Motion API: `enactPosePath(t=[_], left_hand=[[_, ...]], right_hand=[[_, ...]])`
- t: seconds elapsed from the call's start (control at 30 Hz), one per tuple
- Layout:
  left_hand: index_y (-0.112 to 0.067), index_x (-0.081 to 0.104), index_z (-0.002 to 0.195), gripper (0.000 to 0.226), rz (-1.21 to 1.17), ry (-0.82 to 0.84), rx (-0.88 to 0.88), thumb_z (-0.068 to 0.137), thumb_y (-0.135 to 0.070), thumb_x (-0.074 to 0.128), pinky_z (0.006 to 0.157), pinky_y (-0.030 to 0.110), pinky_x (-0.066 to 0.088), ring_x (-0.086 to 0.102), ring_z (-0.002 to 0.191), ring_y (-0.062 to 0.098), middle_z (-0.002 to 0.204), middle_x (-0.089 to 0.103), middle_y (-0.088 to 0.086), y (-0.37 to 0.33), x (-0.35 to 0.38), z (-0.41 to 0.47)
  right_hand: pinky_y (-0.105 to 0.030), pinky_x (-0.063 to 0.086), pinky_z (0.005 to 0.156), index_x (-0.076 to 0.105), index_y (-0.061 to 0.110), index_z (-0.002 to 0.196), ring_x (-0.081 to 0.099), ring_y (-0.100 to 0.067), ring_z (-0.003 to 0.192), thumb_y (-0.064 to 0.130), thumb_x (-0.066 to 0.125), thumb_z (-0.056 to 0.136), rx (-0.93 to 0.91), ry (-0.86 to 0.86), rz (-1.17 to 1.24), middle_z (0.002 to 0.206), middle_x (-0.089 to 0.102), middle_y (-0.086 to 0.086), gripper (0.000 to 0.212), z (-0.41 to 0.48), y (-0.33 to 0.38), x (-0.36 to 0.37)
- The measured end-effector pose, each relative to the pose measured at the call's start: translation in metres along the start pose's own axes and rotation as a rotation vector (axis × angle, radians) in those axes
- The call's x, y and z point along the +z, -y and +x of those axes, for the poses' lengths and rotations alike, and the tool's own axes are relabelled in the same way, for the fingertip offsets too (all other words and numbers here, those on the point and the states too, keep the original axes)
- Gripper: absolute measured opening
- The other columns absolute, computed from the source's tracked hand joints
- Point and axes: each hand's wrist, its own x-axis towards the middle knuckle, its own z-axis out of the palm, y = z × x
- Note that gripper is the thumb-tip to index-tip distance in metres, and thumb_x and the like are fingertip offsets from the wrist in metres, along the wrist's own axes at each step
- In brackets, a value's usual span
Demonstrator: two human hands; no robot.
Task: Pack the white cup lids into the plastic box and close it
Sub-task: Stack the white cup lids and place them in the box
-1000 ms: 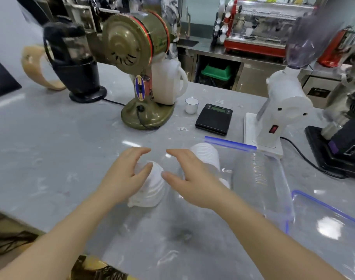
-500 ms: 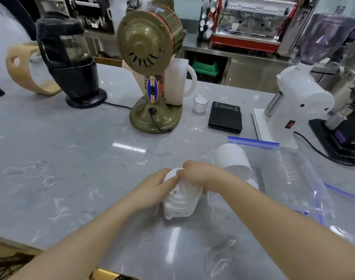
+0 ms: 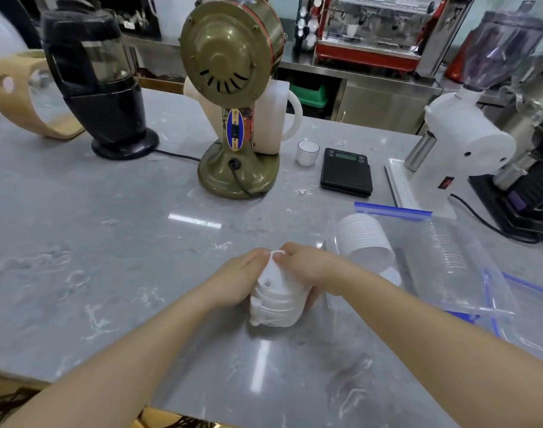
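Note:
A short stack of white cup lids stands on the grey marble counter just in front of me. My left hand presses its left side and my right hand wraps its right side, fingertips meeting over the top. A second stack of white lids lies on its side inside the clear plastic box with blue trim to the right. The box's clear lid lies at the far right, partly out of frame.
Behind the lids stand an olive-green grinder, a black grinder, a small white cup, a black scale and a white grinder. A black cable runs near the box. The counter's front edge is close below my arms.
Both hands came together from open around the lid stack to gripping it. The view shifted down and left; the stack now stands more upright between my palms.

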Motion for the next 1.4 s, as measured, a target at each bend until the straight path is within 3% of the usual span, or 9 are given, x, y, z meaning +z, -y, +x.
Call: enactPosePath(t=[0.27, 0.47, 0.67, 0.8, 0.9, 1.03, 1.2, 1.3, 1.4], left_hand=[[-0.013, 0.056, 0.104, 0.044, 0.073, -0.166, -0.220, 0.093, -0.047, 0.031, 0.093, 0.040, 0.040, 0.051, 0.113, 0.033, 0.118, 0.056, 0.015, -0.004, 0.016, 0.005], [-0.014, 0.048, 0.102, 0.040, -0.036, -0.197, -0.321, 0.090, -0.051, 0.039, 0.059, 0.025, 0.035, 0.051, 0.075, 0.008, 0.089, 0.055, -0.001, -0.024, 0.016, 0.004], [-0.016, 0.049, 0.114, 0.056, -0.296, -0.203, -0.288, 0.077, -0.057, 0.055, 0.089, 0.039, 0.051, 0.064, 0.097, 0.023, 0.107, 0.064, 0.006, -0.038, 0.009, 0.002], [-0.013, 0.053, 0.118, 0.072, -0.345, -0.196, -0.290, 0.065, -0.061, 0.061, 0.093, 0.043, 0.051, 0.066, 0.099, 0.028, 0.109, 0.068, 0.011, -0.043, 0.008, 0.004], [-0.010, 0.063, 0.113, 0.065, -0.424, -0.186, -0.275, 0.067, -0.055, 0.061, 0.098, 0.049, 0.048, 0.068, 0.099, 0.035, 0.107, 0.071, 0.018, -0.050, 0.006, 0.002], [-0.014, 0.069, 0.096, 0.035, -0.549, -0.208, -0.273, 0.086, -0.043, 0.053, 0.094, 0.043, 0.048, 0.068, 0.094, 0.034, 0.097, 0.074, 0.014, -0.053, 0.004, -0.001], [-0.011, 0.069, 0.098, 0.034, -0.731, -0.217, -0.192, 0.088, -0.039, 0.052, 0.083, 0.037, 0.052, 0.070, 0.080, 0.027, 0.084, 0.076, 0.009, -0.060, 0.001, -0.007], [-0.010, 0.071, 0.096, 0.036, -0.763, -0.194, -0.159, 0.087, -0.040, 0.053, 0.086, 0.040, 0.052, 0.071, 0.078, 0.027, 0.084, 0.077, 0.011, -0.068, -0.003, -0.006], [-0.010, 0.071, 0.096, 0.036, -0.758, -0.178, -0.140, 0.086, -0.040, 0.054, 0.085, 0.039, 0.052, 0.072, 0.077, 0.026, 0.084, 0.077, 0.010, -0.074, -0.008, -0.006]], right_hand=[[-0.062, 0.055, 0.077, 0.046, 0.009, 0.127, 0.061, -0.045, 0.102, 0.038, 0.034, 0.099, -0.047, -0.035, 0.053, 0.122, 0.053, -0.019, 0.043, 0.003, -0.004, 0.005], [-0.061, 0.056, 0.074, 0.049, 0.008, 0.123, 0.063, -0.043, 0.100, 0.037, 0.035, 0.099, -0.088, 0.014, 0.125, 0.120, 0.056, -0.020, 0.040, -0.007, -0.006, -0.003], [-0.054, 0.058, 0.077, 0.049, 0.010, 0.126, 0.058, -0.034, 0.111, 0.039, 0.038, 0.097, -0.152, 0.020, 0.167, 0.125, 0.055, -0.012, 0.042, -0.018, -0.003, -0.018], [-0.052, 0.058, 0.079, 0.051, 0.012, 0.123, 0.059, -0.031, 0.110, 0.039, 0.039, 0.097, -0.173, 0.018, 0.199, 0.123, 0.057, -0.010, 0.040, -0.024, -0.004, -0.022], [-0.050, 0.058, 0.082, 0.051, 0.014, 0.124, 0.058, -0.027, 0.111, 0.040, 0.044, 0.095, -0.203, 0.008, 0.226, 0.123, 0.057, -0.008, 0.039, -0.027, -0.007, -0.027], [-0.041, 0.056, 0.089, 0.051, 0.020, 0.124, 0.056, -0.021, 0.112, 0.042, 0.049, 0.092, -0.277, -0.058, 0.220, 0.124, 0.057, -0.001, 0.039, -0.028, -0.009, -0.032], [-0.040, 0.046, 0.094, 0.052, 0.029, 0.125, 0.056, -0.019, 0.113, 0.054, 0.052, 0.086, -0.341, -0.016, 0.237, 0.126, 0.059, 0.006, 0.046, -0.032, -0.008, -0.040], [-0.052, 0.049, 0.096, 0.055, 0.032, 0.118, 0.061, -0.023, 0.108, 0.048, 0.056, 0.086, -0.350, 0.084, 0.327, 0.115, 0.065, 0.004, 0.036, -0.036, -0.005, -0.046], [-0.044, 0.050, 0.092, 0.058, 0.035, 0.105, 0.062, -0.017, 0.096, 0.042, 0.058, 0.085, -0.375, 0.087, 0.380, 0.103, 0.067, 0.006, 0.022, -0.036, -0.004, -0.050]])
